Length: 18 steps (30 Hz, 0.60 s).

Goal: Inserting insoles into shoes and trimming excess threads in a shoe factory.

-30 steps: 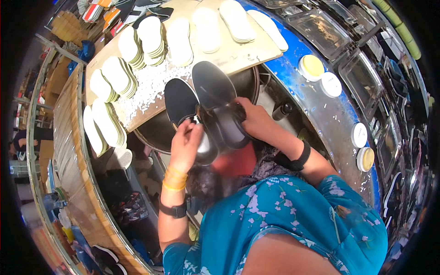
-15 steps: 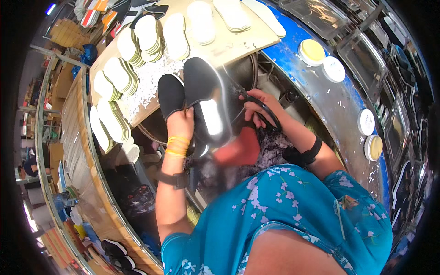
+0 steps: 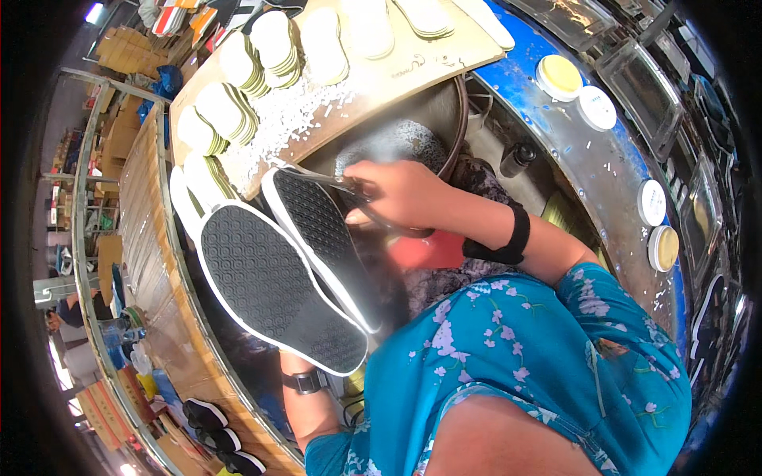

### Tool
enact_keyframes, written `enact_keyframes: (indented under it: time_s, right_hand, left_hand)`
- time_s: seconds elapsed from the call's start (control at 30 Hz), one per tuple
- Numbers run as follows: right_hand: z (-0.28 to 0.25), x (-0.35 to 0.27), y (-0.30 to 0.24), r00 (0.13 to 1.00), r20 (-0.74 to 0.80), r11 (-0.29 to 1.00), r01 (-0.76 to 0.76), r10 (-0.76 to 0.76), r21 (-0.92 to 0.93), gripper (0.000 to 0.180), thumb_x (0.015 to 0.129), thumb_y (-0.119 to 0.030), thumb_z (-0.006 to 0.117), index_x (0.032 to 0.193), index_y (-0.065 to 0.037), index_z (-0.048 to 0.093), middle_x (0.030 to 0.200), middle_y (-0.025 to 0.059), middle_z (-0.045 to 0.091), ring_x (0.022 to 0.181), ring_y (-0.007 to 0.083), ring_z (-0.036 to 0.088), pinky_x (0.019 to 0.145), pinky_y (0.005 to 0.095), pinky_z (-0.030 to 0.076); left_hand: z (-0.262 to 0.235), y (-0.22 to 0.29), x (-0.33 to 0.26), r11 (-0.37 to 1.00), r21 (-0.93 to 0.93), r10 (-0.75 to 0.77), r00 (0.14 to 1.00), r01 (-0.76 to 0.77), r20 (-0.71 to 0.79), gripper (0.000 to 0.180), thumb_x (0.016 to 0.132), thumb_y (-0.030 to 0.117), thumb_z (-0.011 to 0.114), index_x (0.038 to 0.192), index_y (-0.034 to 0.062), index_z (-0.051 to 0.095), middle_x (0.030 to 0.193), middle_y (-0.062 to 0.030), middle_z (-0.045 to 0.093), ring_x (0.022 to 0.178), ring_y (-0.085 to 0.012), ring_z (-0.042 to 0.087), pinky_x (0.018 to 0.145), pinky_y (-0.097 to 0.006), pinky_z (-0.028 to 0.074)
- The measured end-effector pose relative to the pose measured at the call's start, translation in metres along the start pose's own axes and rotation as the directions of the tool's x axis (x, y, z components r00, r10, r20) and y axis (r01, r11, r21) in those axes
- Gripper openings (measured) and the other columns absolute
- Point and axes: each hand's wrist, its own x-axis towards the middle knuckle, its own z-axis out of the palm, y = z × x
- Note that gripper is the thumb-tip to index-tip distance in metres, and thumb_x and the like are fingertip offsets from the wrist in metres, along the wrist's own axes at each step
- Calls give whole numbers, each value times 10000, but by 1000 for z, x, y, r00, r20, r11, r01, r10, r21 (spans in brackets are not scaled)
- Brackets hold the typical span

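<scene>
Shoes (image 3: 274, 289) now raised soles-up, off the wooden board (image 3: 397, 79)

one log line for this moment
left hand: hidden behind shoes, soles up | right hand: scissors at sole edge | insoles on board

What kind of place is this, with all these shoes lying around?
Most likely a shoe workshop or small factory. The person holds a pair of black shoes soles up, stacks of pale insoles cover the board ahead, and more finished shoes wait by the wooden bench.
</scene>
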Motion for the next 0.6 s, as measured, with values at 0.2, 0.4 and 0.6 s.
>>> enact_keyframes:
  time_s: [0.2, 0.4, 0.6]
  right_hand:
    - [21, 7, 5, 996, 70, 990, -47, 57, -131, 499, 654, -384, 701, 1019, -74, 560, 780, 170, 617, 730, 345, 597, 617, 403, 465]
    - [12, 1, -6, 953, 164, 963, -266, 255, 48, 550, 645, -377, 712, 1061, -63, 535, 768, 173, 608, 746, 335, 597, 648, 387, 458]
    - [-2, -5, -30, 986, 131, 995, -101, 99, 7, 501, 672, -394, 685, 1044, -102, 519, 761, 131, 603, 739, 331, 593, 626, 388, 449]
  left_hand:
    - [24, 3, 5, 955, 286, 71, 996, -84, 55, 469, 845, 350, 541, 1165, 11, 480, 1045, -106, 565, 875, -200, 579, 757, -309, 497]
    - [38, 13, 5, 791, 582, 104, 979, -188, 174, 470, 846, 354, 538, 1164, 12, 481, 1045, -106, 565, 874, -202, 579, 760, -312, 498]
    - [49, 17, 7, 641, 716, 106, 955, -278, 276, 471, 847, 358, 536, 1162, 12, 481, 1046, -105, 565, 873, -204, 580, 762, -314, 498]
